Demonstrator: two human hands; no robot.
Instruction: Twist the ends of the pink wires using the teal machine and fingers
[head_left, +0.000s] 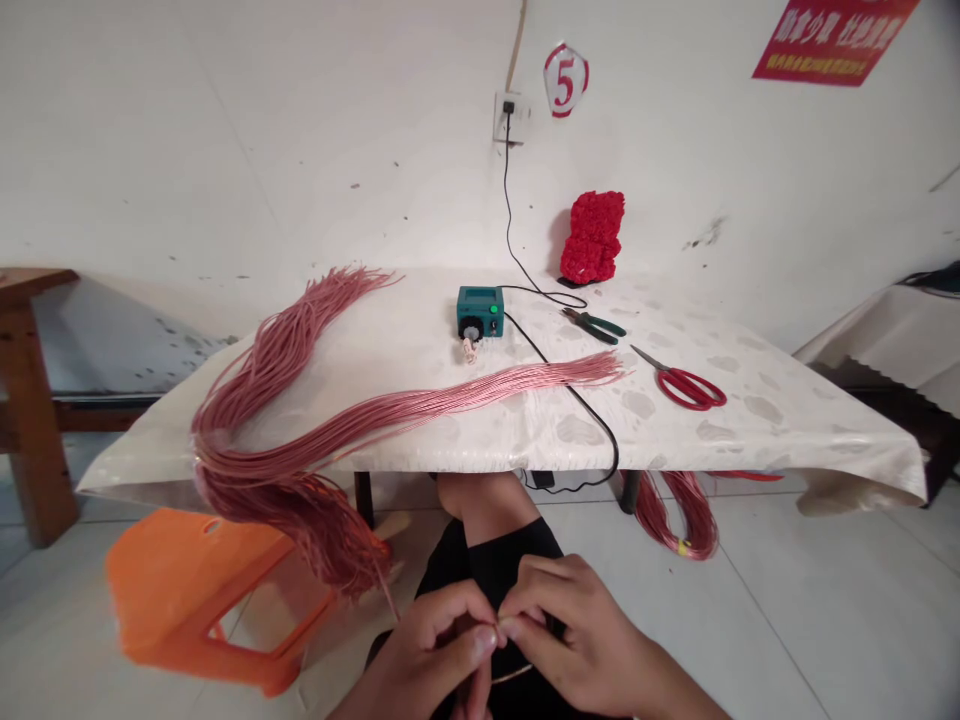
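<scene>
Above my lap, my left hand point(454, 640) and my right hand point(566, 630) meet fingertip to fingertip. Both are closed in a pinch on a thin cord point(512, 676), of which a short curved length shows below the fingers. The pinched part itself is mostly hidden. To the left of my hands, a large bundle of pink cords point(300, 535) hangs over the table edge, with one strand trailing down toward my left hand. More pink cords point(420, 405) from it lie across the tabletop.
On the white-covered table point(405, 340) are a small green machine point(481, 310) with a black cable, green-handled pliers point(596, 326), red-handled scissors point(682, 382) and a red textured block point(594, 238). An orange stool point(172, 590) stands at left. A tied cord coil point(694, 520) hangs below the right side.
</scene>
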